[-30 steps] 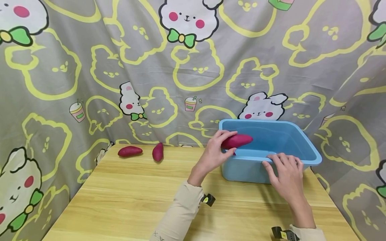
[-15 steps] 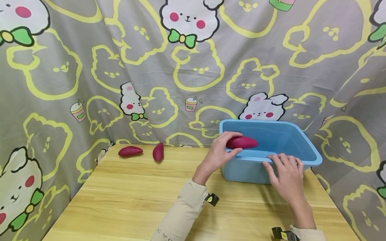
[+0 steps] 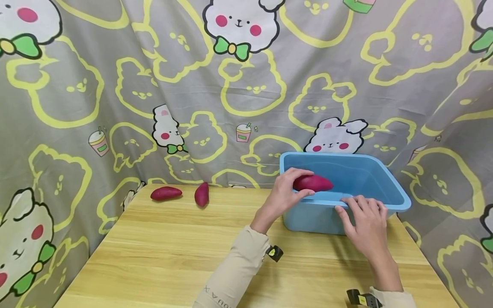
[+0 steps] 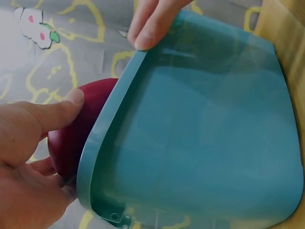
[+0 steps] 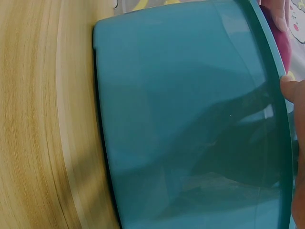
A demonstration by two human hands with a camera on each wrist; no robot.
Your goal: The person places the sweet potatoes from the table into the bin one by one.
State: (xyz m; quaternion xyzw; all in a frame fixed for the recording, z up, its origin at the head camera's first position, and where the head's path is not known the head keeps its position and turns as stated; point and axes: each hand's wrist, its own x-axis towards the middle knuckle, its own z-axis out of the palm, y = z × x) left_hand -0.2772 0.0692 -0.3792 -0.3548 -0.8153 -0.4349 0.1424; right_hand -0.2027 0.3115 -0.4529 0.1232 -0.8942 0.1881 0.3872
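Observation:
In the head view my left hand [image 3: 284, 191] holds a purple-red sweet potato [image 3: 316, 183] over the opening of a blue plastic bin [image 3: 312, 219], near its left end. Thumb and fingers clasp one end of the sweet potato [image 4: 95, 102], and the bin's rim hides part of it in the left wrist view. My right hand [image 3: 366, 224] grips the bin's front rim, fingers hooked over it and the thumb at its edge. Much of the bin's floor is hidden behind the front wall and the hands.
Two more sweet potatoes, one lying sideways [image 3: 166, 193] and one pointing away [image 3: 202, 195], are at the back left of the wooden table [image 3: 173, 256]. Close behind the table hangs a grey patterned curtain [image 3: 215, 94].
My left hand has carried the sweet potato a little to the right, farther over the bin. The right hand stays on the rim, and the two sweet potatoes on the table have not moved.

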